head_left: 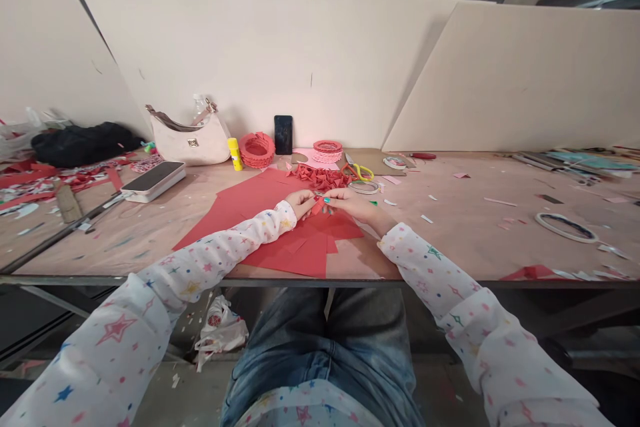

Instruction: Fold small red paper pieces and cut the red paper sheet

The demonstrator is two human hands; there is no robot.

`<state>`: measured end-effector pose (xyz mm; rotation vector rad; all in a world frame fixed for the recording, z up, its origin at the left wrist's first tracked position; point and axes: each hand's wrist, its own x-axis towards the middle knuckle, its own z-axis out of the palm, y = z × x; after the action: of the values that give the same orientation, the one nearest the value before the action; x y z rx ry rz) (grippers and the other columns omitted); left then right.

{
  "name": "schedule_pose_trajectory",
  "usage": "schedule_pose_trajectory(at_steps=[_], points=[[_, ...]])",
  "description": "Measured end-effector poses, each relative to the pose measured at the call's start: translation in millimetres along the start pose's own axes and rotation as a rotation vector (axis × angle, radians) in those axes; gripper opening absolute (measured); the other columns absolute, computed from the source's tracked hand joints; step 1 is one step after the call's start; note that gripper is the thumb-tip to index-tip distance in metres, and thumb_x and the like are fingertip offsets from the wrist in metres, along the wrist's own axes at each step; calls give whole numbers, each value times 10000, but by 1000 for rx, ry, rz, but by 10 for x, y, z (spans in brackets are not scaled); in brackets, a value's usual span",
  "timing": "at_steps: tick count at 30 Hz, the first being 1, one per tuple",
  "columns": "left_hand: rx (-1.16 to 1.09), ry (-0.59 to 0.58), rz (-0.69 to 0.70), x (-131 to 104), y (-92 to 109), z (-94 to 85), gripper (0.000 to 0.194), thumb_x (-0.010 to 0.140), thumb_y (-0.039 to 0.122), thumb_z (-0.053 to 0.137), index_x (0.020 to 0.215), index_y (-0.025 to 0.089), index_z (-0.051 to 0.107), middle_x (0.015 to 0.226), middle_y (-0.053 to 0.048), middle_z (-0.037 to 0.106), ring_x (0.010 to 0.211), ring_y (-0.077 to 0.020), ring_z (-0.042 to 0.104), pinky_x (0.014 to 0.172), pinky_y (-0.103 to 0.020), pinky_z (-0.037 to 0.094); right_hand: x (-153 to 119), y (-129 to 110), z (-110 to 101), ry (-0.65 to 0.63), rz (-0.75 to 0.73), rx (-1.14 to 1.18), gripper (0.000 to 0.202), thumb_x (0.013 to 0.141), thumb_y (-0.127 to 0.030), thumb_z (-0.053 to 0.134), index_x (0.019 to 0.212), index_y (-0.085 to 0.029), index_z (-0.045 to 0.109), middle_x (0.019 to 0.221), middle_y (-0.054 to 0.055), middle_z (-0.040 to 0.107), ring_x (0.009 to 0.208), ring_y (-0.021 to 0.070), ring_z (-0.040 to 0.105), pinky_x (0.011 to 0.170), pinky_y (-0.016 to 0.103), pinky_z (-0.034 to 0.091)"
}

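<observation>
A small red paper piece (318,205) is pinched between my two hands above large red paper sheets (250,213). My left hand (301,203) closes on its left side, and my right hand (345,203), with teal nails, grips it from the right. Just beyond my fingers lies a heap of folded red paper bits (323,177). Yellow-handled scissors (363,172) rest to the right of the heap, beside a roll of tape (364,187). Farther back are a red paper ring (257,149) and a stack of smaller red and pink rings (327,151).
A glue stick (235,154), a white handbag (190,139) and an upright phone (283,135) stand along the back. A white box-shaped device (154,181) is at left. Another ring (566,227) lies right, among paper scraps. The table edge (350,283) runs before my lap.
</observation>
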<state>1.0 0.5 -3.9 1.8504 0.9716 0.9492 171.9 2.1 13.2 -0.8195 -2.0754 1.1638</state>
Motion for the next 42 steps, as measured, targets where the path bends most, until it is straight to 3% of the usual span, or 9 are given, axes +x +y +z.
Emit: schedule_pose_trajectory(at_steps=[10, 20, 25, 27, 32, 42], points=[[-35, 27, 7, 9, -19, -2, 222, 771, 209, 428, 564, 145, 378, 386, 85, 375, 302, -27, 336, 323, -132, 256, -48, -15, -2, -47, 55, 20, 242, 750, -286, 429, 827, -142, 608, 774, 49, 607, 685, 122, 539, 648, 246, 416], [-40, -89, -49, 59, -109, -7, 206, 766, 188, 444, 569, 131, 429, 385, 75, 400, 298, -27, 358, 325, -130, 268, 9, 31, 12, 49, 0, -96, 166, 695, -197, 462, 591, -139, 578, 601, 8, 574, 590, 104, 508, 605, 231, 381], [-87, -100, -115, 68, -97, -7, 217, 791, 188, 392, 581, 136, 405, 382, 74, 393, 293, -27, 346, 326, -132, 270, 28, 50, -2, 107, -39, -70, 168, 700, -231, 484, 840, -167, 551, 779, 18, 591, 698, 115, 538, 634, 239, 404], [-109, -107, -143, 61, -72, -9, 202, 792, 177, 372, 596, 139, 400, 393, 70, 401, 300, -33, 359, 331, -138, 281, 27, 41, -20, 112, -53, -68, 173, 691, -240, 504, 843, -171, 548, 820, 24, 589, 740, 122, 541, 672, 251, 407], [-136, -145, -173, 44, -21, -31, 178, 778, 178, 373, 605, 142, 399, 403, 60, 409, 322, -48, 392, 345, -152, 291, 10, 14, -50, 86, -55, -107, 171, 670, -260, 540, 794, -156, 597, 841, 46, 600, 769, 148, 539, 704, 275, 402], [-31, -318, -87, 3, -10, -98, 170, 764, 193, 415, 614, 132, 466, 425, 42, 436, 389, -63, 419, 411, -166, 328, -3, -24, -22, -20, -66, -145, 132, 688, -256, 522, 752, -152, 573, 765, 18, 575, 709, 128, 512, 662, 255, 385]])
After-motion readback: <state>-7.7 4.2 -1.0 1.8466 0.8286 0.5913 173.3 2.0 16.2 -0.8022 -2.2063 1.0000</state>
